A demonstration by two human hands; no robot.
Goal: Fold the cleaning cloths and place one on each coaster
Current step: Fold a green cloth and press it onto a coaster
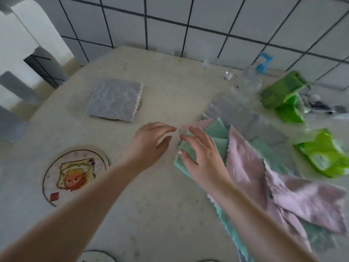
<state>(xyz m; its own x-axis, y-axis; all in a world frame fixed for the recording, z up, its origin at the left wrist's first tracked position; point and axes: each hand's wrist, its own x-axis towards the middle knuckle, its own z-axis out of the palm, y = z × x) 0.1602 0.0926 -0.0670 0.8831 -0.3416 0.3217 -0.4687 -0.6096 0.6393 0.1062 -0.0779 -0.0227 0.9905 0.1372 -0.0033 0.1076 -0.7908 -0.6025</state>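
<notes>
**Cloth Pile and Coasters: Observed State**

We viewed a beige table [160, 214] set against a tiled wall [207, 17]. Motion blur softened the frame.

1. Left hand [149, 144]: we found it released, fingers extended and relaxed, holding nothing. It hovered over bare table just left of the cloth pile [264, 167]; contact with the table could not be determined.
2. Right hand [202, 157]: we found it open, fingers spread, lying on the teal cloth [184, 148] at the pile's left corner. We could not tell whether the thumb pinched the cloth edge.
3. Pile: teal, pink [243, 157] and grey [241, 114] cloths lay overlapped and unfolded on the right half of the table.
4. Folded grey cloth [115, 100]: it sat flat on a coaster, of which only a rim [111, 119] showed beneath the near edge.
5. Printed coaster [75, 176]: it lay near the left forearm, carrying no cloth. A further coaster rim [96, 256] showed at the bottom edge.
6. Containers: a clear spray bottle [251, 80] with a blue trigger stood at the far right; its contents could not be determined. Two green packs [283, 97] [324, 154] lay nearby, contents not visible.
</notes>
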